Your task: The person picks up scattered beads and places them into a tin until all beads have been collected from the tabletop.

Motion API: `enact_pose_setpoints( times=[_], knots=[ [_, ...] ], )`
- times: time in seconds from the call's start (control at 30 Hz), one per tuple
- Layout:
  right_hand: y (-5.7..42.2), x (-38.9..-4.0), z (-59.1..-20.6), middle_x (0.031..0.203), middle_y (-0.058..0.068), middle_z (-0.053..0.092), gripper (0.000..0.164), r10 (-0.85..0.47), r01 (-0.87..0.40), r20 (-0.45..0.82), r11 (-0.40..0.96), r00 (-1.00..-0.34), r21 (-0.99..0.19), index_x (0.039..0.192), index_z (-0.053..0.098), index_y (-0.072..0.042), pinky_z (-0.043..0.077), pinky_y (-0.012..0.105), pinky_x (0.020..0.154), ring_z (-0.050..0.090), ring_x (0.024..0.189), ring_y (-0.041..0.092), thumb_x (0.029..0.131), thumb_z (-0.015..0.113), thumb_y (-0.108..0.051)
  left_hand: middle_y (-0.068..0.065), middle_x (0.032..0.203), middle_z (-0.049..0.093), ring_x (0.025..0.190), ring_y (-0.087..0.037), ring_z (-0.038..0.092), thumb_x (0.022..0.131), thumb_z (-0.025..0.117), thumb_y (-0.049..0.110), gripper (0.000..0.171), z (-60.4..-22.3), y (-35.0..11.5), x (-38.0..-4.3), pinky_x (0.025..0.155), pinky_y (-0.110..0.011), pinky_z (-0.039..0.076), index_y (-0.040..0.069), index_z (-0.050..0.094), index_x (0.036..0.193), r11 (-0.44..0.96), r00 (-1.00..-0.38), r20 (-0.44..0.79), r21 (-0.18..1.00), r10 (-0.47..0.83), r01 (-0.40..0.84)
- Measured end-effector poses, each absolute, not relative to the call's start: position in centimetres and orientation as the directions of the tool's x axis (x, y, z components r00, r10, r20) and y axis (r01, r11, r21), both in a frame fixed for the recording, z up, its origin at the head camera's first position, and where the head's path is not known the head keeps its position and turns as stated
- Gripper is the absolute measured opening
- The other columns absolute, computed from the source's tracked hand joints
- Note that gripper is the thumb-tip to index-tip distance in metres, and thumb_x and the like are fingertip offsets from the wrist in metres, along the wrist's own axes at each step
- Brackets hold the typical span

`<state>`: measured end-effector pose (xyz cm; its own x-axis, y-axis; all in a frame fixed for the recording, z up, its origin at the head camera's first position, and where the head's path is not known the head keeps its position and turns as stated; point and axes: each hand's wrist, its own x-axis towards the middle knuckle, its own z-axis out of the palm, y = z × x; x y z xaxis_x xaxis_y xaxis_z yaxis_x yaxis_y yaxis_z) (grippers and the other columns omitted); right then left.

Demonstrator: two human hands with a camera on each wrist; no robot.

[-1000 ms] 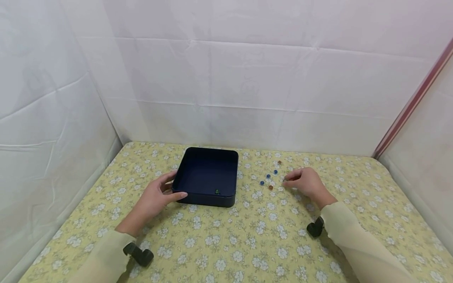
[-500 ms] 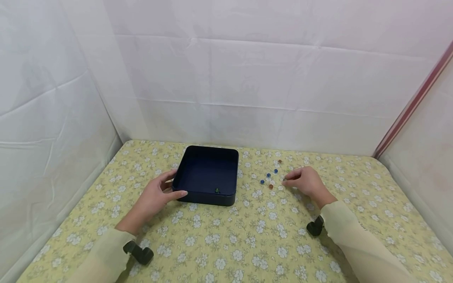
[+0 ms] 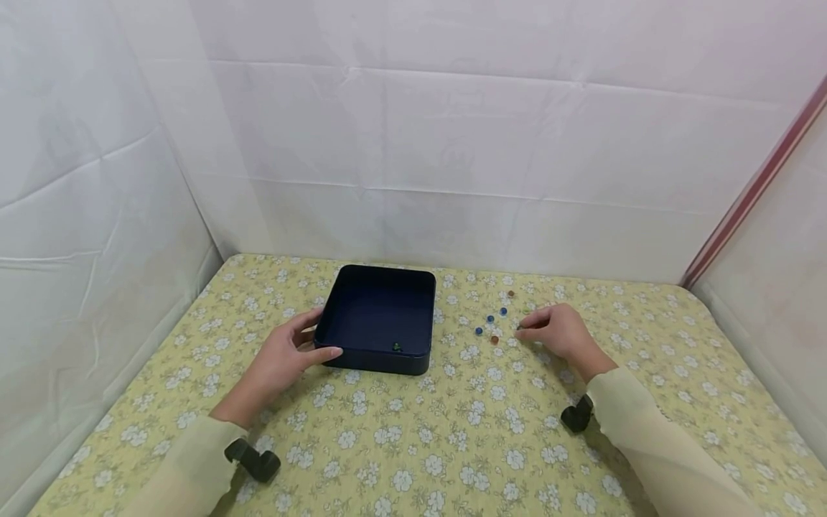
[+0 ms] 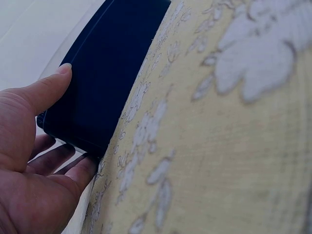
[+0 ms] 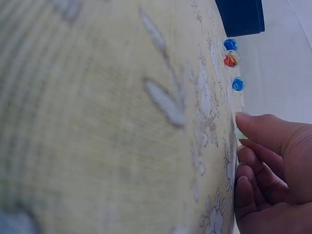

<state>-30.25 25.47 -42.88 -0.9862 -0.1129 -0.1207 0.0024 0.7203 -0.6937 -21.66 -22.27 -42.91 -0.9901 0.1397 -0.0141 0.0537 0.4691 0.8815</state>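
Observation:
My left hand (image 3: 284,355) holds the near left corner of a square dark blue open box (image 3: 375,361), thumb on the front wall and fingers along the left side. The left wrist view shows the thumb (image 4: 51,87) flat on that wall. Green marbles (image 3: 397,347) lie in the box's near right part. To the right, my right hand (image 3: 555,332) pinches a greenish marble (image 5: 239,132) between thumb and forefinger, low at the cloth and mostly hidden by the fingers. Beside these fingertips lie blue marbles (image 3: 490,319) and an orange marble (image 3: 494,339).
Another orange marble (image 3: 511,294) lies farther back. A yellow floral cloth (image 3: 413,445) covers the table. White sheets (image 3: 452,143) hang behind and at both sides, with a red strip (image 3: 756,183) at the right corner.

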Motion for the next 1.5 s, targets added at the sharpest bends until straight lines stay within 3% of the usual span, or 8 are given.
enact_pose_setpoints(
  times=[0.87,1.5],
  knots=[
    [24.9,-29.4,-42.9,0.121,0.012,0.073,0.024,-0.167,-0.066,-0.076,0.708,-0.983,-0.703,0.109,0.082,-0.015,0.060,0.035,0.077,0.070,0.098,0.022,0.091,0.080,-0.031,-0.011,0.168,0.031,0.145,-0.039,0.046,0.089,0.080,0.045,0.093,-43.0,-22.3,-21.6,0.103,-0.048,0.055,0.020,0.030,0.163,0.450,-0.989,-0.005,0.891,0.145,0.061],
    [23.4,-28.2,-42.8,0.120,0.011,0.073,0.031,-0.147,-0.037,-0.077,0.645,-0.986,-0.763,0.112,0.081,-0.014,0.057,0.031,0.071,0.070,0.093,0.020,0.090,0.081,-0.036,-0.012,0.168,0.030,0.145,-0.039,0.045,0.088,0.080,0.045,0.095,-43.0,-22.4,-21.7,0.104,-0.048,0.055,0.020,0.029,0.164,0.438,-0.989,-0.013,0.897,0.147,0.053]
  ],
)
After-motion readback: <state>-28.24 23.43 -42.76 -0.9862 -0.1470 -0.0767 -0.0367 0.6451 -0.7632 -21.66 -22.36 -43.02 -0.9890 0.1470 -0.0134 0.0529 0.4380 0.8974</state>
